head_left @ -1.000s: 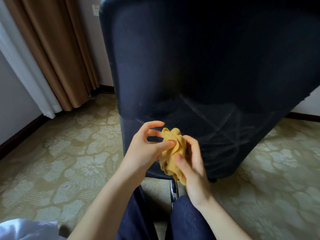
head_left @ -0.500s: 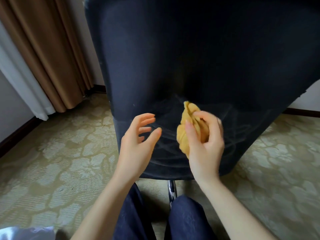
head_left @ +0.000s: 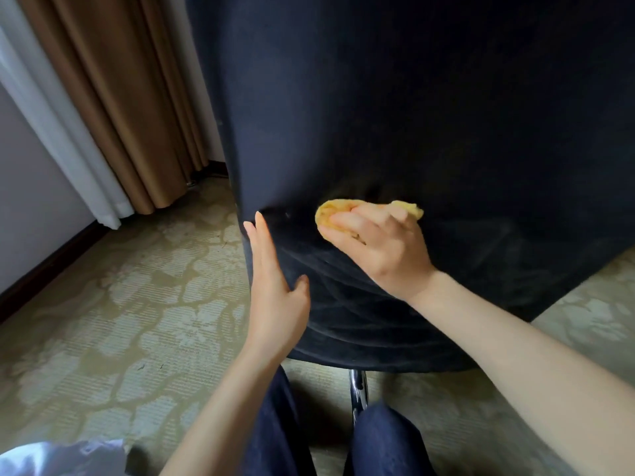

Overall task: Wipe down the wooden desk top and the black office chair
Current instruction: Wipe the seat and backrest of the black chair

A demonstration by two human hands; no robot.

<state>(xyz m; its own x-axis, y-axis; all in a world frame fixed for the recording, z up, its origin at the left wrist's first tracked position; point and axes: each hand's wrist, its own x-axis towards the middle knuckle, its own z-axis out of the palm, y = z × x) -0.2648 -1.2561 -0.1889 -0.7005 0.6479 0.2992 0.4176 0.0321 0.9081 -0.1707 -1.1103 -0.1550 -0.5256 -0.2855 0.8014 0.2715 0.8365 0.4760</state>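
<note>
Brown curtain (head_left: 113,108), patterned carpet (head_left: 103,321)

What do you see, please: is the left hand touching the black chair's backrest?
Touching. The head view shows the left hand lying straight-fingered along the left edge of the black chair backrest, its thumb resting on the fabric with no gap.

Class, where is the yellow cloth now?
In the head view, the yellow cloth is mid-frame, held by the right hand against the black chair back, right of the left hand.
</note>
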